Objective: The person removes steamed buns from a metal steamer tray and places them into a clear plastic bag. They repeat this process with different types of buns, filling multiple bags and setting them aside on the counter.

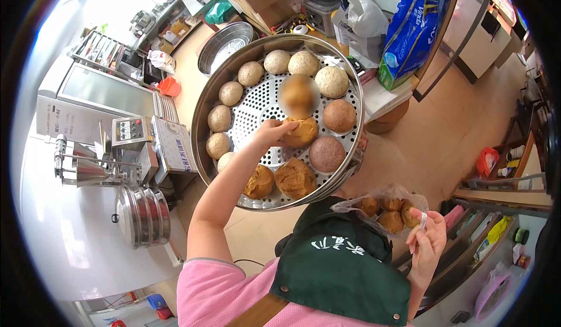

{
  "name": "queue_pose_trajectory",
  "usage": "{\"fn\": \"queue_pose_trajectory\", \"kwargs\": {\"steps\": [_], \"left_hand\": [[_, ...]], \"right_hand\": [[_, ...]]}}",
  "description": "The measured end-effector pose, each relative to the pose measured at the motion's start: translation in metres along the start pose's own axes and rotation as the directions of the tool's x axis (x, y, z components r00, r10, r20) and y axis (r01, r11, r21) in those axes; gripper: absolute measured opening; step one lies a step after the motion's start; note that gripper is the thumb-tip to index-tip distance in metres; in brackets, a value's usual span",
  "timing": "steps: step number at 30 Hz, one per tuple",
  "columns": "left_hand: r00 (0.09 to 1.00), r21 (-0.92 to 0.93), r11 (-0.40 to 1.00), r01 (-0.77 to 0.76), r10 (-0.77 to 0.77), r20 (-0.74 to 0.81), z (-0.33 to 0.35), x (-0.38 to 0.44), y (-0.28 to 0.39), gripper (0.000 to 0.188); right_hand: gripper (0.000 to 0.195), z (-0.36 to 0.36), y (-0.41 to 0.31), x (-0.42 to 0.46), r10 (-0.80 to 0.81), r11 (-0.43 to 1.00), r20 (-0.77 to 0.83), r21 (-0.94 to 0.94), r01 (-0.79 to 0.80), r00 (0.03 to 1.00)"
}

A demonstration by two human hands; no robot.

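Observation:
My left hand [274, 133] grips an orange-brown steamed bun [301, 132] over the perforated steamer tray [252, 127]. Another orange-brown bun above it is partly blurred. Along the round metal rim lie several pale speckled buns [331, 81], two reddish-brown buns [327, 153] at the right and two cracked orange-brown buns [296, 178] at the near edge. My forearm partly hides a pale bun. At the lower right, my right hand [425, 235] holds the edge of a clear plastic bag [350, 205] with several orange-brown buns [390, 222] inside.
An empty perforated steamer tray [228, 46] stands behind. At the left are a lidded stacked steamer [142, 216] and a machine with a metal hopper [87, 170]. A blue tissue pack [407, 33] and a white plastic bag [366, 14] stand at the back right. Shelves lie at the lower right.

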State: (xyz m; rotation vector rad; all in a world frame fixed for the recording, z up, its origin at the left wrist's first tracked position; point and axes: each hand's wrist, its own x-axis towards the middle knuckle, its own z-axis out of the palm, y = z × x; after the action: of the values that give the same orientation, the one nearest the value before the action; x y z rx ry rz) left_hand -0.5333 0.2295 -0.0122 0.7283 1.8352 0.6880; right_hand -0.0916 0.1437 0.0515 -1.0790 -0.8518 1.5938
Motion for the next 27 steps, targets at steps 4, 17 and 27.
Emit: {"fn": "queue_pose_trajectory", "kwargs": {"steps": [4, 17, 27], "left_hand": [[0.996, 0.128, 0.988, -0.081, 0.086, -0.034, 0.001, -0.001, -0.002, 0.058], [0.373, 0.281, 0.327, -0.902, 0.919, 0.125, 0.098, -0.151, 0.05, 0.02], [0.468, 0.055, 0.486, -0.872, 0.796, 0.383, 0.318, -0.111, -0.017, 0.03]], "right_hand": [[0.038, 0.005, 0.0, 0.0, 0.002, 1.0, 0.011, -0.008, -0.002, 1.0], [0.042, 0.004, -0.008, -0.004, -0.029, 1.0, 0.065, 0.012, 0.028, 0.997], [0.043, 0.016, -0.027, -0.021, -0.012, 1.0, 0.214, 0.002, 0.012, 0.977]]}}
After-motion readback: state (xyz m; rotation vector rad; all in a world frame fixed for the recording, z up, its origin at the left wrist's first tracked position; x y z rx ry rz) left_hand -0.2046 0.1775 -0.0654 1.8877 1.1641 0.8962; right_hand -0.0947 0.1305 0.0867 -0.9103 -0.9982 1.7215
